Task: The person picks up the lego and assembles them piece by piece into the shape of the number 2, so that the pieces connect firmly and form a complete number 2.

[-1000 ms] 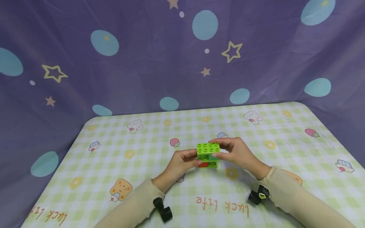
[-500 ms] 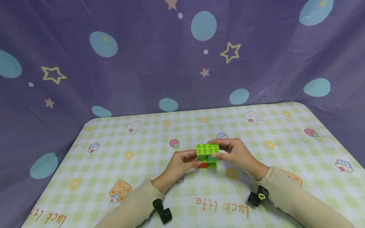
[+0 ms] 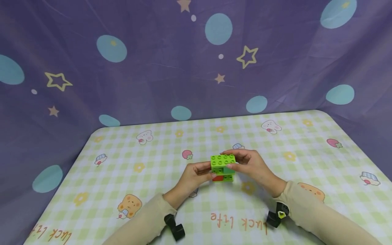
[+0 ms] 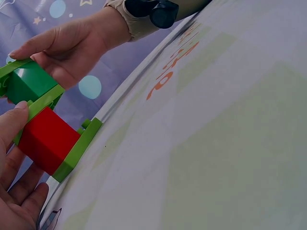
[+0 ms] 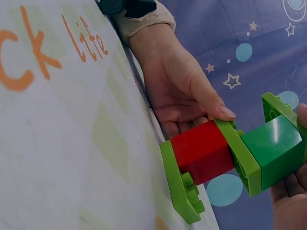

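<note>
A small stack of toy building bricks stands at the middle of the table. From the bottom up it has a lime-green plate [image 5: 177, 184], a red brick [image 5: 201, 149], a second lime plate [image 5: 241, 158], a dark green brick [image 5: 272, 147] and a studded lime plate [image 3: 223, 160] on top. My left hand [image 3: 192, 178] grips the lower part from the left, its thumb at the middle plate and its fingers behind. From the right, my right hand [image 3: 251, 164] holds the upper part, thumb at the top plate's front edge. The red and dark green bricks sit at opposite ends, leaving open gaps.
A green-and-white checked cloth [image 3: 165, 146] with printed cartoons covers the table. Behind the far edge hangs a purple curtain [image 3: 147, 88] with stars and blue ovals. Black wrist devices, one on the left sleeve [image 3: 174, 227] and one on the right sleeve [image 3: 277, 214], hang below the wrists.
The right wrist has dropped and turned slightly while its fingers stay at the top of the stack. The left hand and the bricks look the same.
</note>
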Demonstrator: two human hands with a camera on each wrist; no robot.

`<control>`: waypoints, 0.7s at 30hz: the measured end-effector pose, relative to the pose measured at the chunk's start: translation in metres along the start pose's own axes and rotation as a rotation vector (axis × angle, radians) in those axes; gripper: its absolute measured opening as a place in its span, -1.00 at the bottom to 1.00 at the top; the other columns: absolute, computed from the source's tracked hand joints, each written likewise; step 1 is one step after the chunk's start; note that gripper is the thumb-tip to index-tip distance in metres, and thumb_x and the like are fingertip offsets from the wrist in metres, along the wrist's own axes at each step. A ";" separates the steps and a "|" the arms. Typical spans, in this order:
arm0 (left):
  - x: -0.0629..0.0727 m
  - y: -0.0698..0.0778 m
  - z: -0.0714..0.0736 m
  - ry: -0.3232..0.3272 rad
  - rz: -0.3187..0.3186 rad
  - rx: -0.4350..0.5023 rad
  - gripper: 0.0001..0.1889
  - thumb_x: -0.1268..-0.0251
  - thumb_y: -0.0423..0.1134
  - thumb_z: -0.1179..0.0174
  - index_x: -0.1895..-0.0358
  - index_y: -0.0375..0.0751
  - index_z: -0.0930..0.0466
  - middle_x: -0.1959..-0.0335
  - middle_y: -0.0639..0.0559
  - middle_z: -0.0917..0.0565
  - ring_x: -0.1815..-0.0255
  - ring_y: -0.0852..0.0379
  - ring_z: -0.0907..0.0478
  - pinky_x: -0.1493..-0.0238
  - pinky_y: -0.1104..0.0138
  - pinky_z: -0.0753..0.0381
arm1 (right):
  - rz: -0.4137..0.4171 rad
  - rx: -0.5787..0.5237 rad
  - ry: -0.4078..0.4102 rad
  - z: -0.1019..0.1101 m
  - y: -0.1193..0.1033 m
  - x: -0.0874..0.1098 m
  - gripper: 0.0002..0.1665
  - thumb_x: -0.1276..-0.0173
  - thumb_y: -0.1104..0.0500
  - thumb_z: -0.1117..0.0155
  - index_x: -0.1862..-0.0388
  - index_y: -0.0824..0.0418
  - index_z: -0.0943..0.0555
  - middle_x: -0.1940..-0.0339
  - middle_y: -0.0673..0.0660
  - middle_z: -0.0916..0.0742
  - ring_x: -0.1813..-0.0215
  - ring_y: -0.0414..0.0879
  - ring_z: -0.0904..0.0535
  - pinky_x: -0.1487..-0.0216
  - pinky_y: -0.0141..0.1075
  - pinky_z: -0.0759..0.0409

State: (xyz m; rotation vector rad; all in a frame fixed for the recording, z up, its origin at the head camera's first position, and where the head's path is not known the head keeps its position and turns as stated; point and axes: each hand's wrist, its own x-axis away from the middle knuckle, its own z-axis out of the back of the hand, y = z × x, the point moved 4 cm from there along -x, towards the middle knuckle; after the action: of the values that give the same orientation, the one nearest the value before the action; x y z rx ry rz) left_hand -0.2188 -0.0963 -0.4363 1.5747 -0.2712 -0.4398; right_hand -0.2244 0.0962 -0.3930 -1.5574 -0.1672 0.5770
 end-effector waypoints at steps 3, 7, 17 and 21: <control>0.000 -0.001 0.000 0.002 0.011 -0.001 -0.56 -0.16 -0.46 -0.27 -0.15 -0.46 -0.49 -0.06 -0.30 -0.58 -0.08 -0.12 -0.56 -0.02 0.34 -0.57 | -0.025 -0.004 0.016 0.000 0.001 0.000 -0.56 -0.24 0.36 -0.29 -0.10 0.50 -0.52 0.01 0.03 -0.71 0.13 -0.18 -0.64 0.14 -0.39 -0.61; 0.001 0.000 0.000 0.015 0.025 -0.011 -0.55 -0.15 -0.44 -0.28 -0.14 -0.46 -0.49 -0.06 -0.29 -0.58 -0.09 -0.10 -0.56 -0.01 0.35 -0.57 | -0.045 0.000 0.031 0.000 0.002 0.000 -0.55 -0.23 0.36 -0.29 -0.10 0.50 -0.52 0.02 0.04 -0.72 0.14 -0.18 -0.65 0.15 -0.40 -0.61; -0.001 -0.002 0.001 0.003 -0.004 -0.009 -0.57 -0.16 -0.45 -0.27 -0.13 -0.49 -0.49 -0.06 -0.31 -0.58 -0.09 -0.18 -0.54 -0.03 0.34 -0.56 | -0.054 0.018 0.042 -0.001 0.000 0.000 -0.56 -0.22 0.35 -0.31 -0.08 0.50 -0.53 0.06 0.08 -0.73 0.19 -0.16 -0.66 0.20 -0.39 -0.63; 0.000 -0.001 0.002 0.001 -0.004 -0.004 -0.56 -0.16 -0.44 -0.28 -0.13 -0.48 -0.50 -0.07 -0.30 -0.58 -0.09 -0.18 -0.54 -0.02 0.34 -0.57 | -0.022 0.037 0.045 -0.003 -0.001 0.000 -0.58 -0.22 0.35 -0.32 -0.06 0.49 -0.54 0.07 0.14 -0.73 0.18 -0.16 -0.66 0.20 -0.40 -0.62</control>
State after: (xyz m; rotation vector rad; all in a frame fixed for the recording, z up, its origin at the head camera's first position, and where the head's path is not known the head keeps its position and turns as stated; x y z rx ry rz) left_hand -0.2197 -0.0978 -0.4371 1.5715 -0.2667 -0.4428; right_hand -0.2228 0.0941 -0.3923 -1.5297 -0.1390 0.5247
